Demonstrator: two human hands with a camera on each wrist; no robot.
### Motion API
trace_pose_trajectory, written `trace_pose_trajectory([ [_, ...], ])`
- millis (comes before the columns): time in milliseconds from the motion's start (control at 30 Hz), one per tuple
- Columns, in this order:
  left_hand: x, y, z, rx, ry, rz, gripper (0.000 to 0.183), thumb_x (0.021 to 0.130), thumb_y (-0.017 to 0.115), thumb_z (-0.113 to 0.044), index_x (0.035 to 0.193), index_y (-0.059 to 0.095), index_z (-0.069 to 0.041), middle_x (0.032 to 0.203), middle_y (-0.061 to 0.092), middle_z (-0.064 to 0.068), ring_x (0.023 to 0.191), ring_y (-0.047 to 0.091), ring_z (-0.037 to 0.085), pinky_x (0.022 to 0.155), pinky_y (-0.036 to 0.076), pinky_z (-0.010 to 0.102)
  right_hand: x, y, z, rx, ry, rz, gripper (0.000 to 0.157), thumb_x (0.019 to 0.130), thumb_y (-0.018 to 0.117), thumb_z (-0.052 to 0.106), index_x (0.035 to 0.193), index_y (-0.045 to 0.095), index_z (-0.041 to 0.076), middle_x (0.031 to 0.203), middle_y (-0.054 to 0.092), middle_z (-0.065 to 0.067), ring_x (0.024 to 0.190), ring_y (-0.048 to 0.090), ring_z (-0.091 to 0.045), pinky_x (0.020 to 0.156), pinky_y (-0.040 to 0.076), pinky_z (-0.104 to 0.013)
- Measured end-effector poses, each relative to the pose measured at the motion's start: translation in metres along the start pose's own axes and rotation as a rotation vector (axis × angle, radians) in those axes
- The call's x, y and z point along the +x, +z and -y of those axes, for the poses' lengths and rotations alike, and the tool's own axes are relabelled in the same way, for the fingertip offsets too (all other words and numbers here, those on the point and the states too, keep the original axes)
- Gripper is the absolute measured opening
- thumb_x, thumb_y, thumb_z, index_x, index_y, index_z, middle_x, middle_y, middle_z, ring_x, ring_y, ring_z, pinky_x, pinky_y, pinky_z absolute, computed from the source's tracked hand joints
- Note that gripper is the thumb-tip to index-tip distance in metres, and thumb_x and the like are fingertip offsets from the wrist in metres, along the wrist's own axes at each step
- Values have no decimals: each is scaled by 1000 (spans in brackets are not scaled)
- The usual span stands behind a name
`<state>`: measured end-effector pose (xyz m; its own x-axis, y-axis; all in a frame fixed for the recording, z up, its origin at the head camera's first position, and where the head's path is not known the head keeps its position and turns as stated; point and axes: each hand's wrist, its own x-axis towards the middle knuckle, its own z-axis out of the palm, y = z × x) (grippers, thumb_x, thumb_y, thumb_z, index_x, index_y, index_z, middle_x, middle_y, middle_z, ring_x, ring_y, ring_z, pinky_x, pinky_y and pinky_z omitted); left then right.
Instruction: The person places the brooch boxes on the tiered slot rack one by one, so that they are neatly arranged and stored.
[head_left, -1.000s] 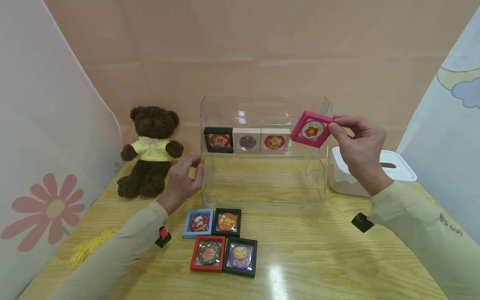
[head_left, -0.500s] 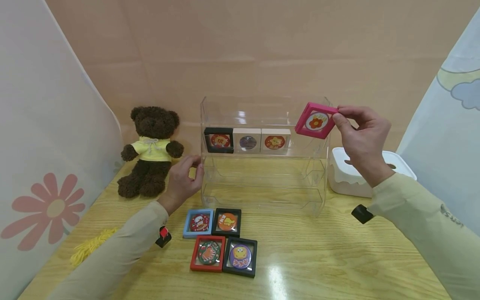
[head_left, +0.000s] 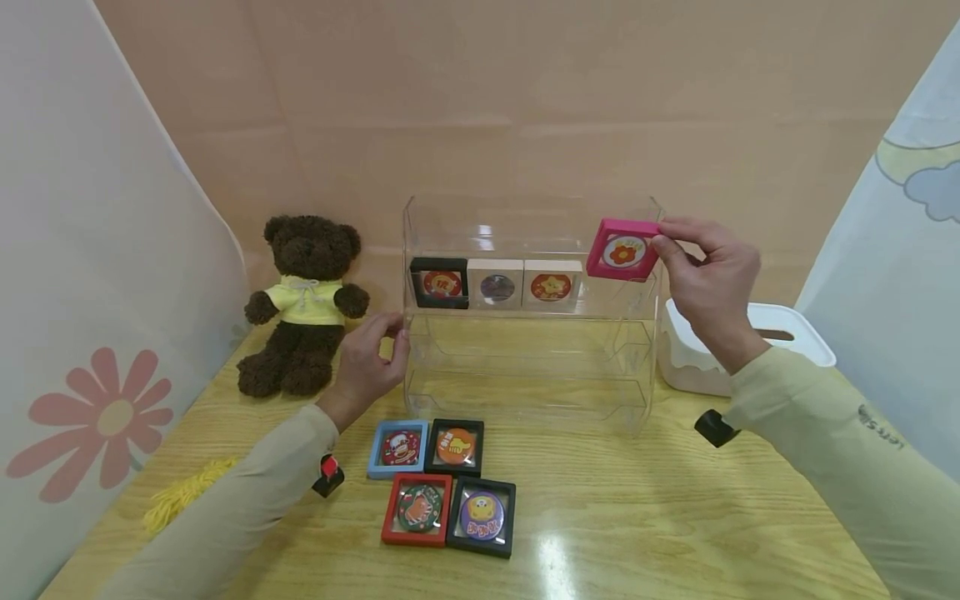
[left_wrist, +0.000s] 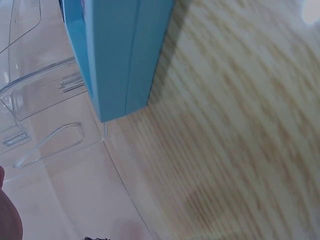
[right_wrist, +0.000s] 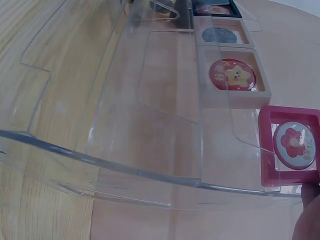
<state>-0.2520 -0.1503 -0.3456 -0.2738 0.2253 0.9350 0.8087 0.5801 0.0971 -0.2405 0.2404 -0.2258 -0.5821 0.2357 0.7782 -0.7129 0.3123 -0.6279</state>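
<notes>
My right hand (head_left: 708, 279) pinches a pink square display frame (head_left: 624, 251) by its right edge, with a red-flower badge inside. It is held at the upper right of a clear acrylic rack (head_left: 525, 412), slightly tilted. In the right wrist view the pink frame (right_wrist: 267, 145) appears beside the row of frames, a fingertip at its corner. My left hand (head_left: 371, 358) grips the rack's left side edge between thumb and fingers. On the rack's upper tier stand a black frame (head_left: 439, 283), a white frame with a grey badge (head_left: 496, 285) and a white frame with a star badge (head_left: 552, 285).
On the table in front lie a light blue frame (head_left: 398, 448), a black frame with an orange badge (head_left: 454, 447), a red frame (head_left: 417, 509) and a black frame with a purple badge (head_left: 482, 516). Around stand a teddy bear (head_left: 303, 304), yellow yarn (head_left: 187, 492) and a white tissue box (head_left: 693, 367).
My right hand first lifted the pink frame up and right, then brought it back left and down, turning it more level. The left hand stays at the rack's side.
</notes>
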Motion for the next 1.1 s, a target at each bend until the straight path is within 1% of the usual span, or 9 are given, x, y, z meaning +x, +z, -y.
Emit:
trace_pose_trajectory([
  [100,-1,1,1,6,1,-4,19,85,54,-10,92,64,5,81,63,12,66,63,23,55,52,41,-4,2,-1,-114,-55,16,18,79,72,-5,97,72,-7,98,70,-6,91,63,-11,74,50,-17],
  [167,-1,1,1,7,1,-4,20,86,54,-10,92,64,5,81,63,12,66,63,23,55,52,41,-6,3,-2,-158,-84,23,17,79,73,-3,96,73,-5,98,70,-7,91,63,-8,73,50,-16],
  [367,-1,1,0,5,-3,1,20,86,54,-10,93,64,6,81,62,12,67,63,23,56,53,41,-10,6,-6,-240,-136,52,18,80,73,-1,98,74,-2,99,70,-12,90,63,-4,75,50,-17],
  [500,-1,1,0,3,-7,0,19,86,54,-10,92,64,5,81,62,12,67,63,23,56,53,41,-12,8,-3,-292,-174,64,18,80,72,-4,98,73,-5,98,69,-15,89,60,5,76,48,-15],
  [600,-1,1,0,2,-8,-2,18,86,54,-10,91,64,5,80,62,12,67,63,23,56,53,41,-12,9,-2,-333,-203,72,17,79,73,-4,97,73,-5,97,69,-15,88,57,9,76,47,-14],
  [700,0,1,0,-1,-4,-7,18,85,54,-9,91,64,5,80,62,12,66,63,23,56,52,41,-11,8,-3,-374,-222,87,16,81,73,-1,97,73,-4,97,70,-13,90,60,1,76,47,-13],
  [833,0,1,-1,-1,-2,-11,18,85,54,-9,91,64,5,80,62,12,66,63,23,55,52,41,-11,8,-3,-418,-231,112,14,81,71,-2,95,73,-6,96,70,-13,90,65,-17,76,46,-11],
  [900,0,1,-1,2,-3,-11,19,85,54,-10,91,64,5,80,62,12,66,63,23,56,52,41,-11,8,-3,-429,-228,129,13,81,71,-4,94,72,-7,95,70,-15,89,65,-24,75,46,-10],
  [1100,0,1,-1,0,-5,-10,18,85,54,-9,91,64,6,80,62,12,66,63,23,56,53,41,-12,7,-1,-460,-214,185,11,80,71,-6,90,72,-8,93,69,-18,87,66,-29,71,43,-5],
])
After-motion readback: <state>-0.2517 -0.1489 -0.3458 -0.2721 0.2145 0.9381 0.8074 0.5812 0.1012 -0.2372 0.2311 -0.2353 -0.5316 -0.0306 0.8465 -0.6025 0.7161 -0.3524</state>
